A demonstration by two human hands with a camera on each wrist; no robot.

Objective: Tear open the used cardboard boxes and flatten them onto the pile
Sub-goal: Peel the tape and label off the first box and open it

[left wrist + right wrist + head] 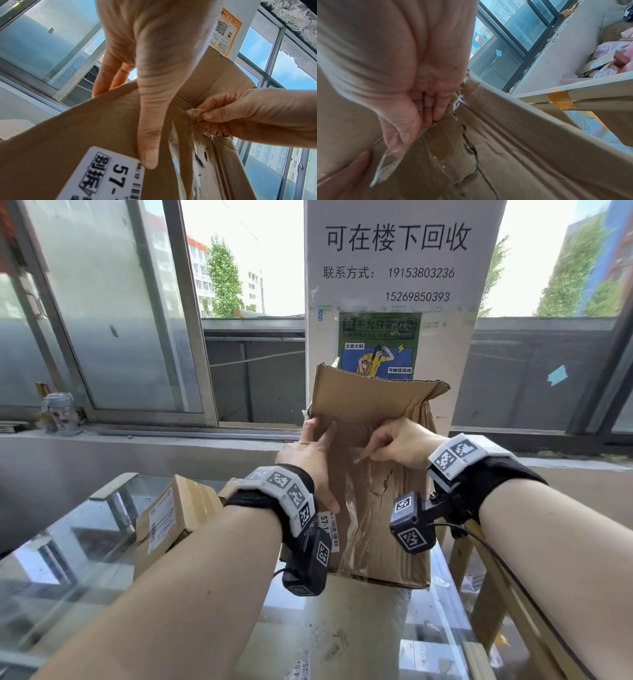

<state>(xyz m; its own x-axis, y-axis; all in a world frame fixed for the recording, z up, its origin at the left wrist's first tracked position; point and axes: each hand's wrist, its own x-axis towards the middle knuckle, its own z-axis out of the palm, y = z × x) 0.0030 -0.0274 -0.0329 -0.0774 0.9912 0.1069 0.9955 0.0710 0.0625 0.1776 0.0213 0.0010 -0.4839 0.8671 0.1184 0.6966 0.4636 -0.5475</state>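
A worn brown cardboard box (380, 518) stands upright on a flat sheet of cardboard (346, 628) over the glass table, its top flaps open. My left hand (313, 463) grips the box's left edge, thumb (147, 135) on the front face beside a white label (102, 175), fingers behind. My right hand (400, 445) pinches a strip of clear tape (390, 159) peeled from the torn front seam (471, 146). In the left wrist view the right hand's fingertips (205, 116) hold the tape's crumpled end.
Two smaller taped boxes (171, 518) lie on the glass table (68, 559) at left. A white pillar with notices (394, 302) rises right behind the box. Wooden frame (496, 594) at right. Bottles (58, 412) sit on the window sill.
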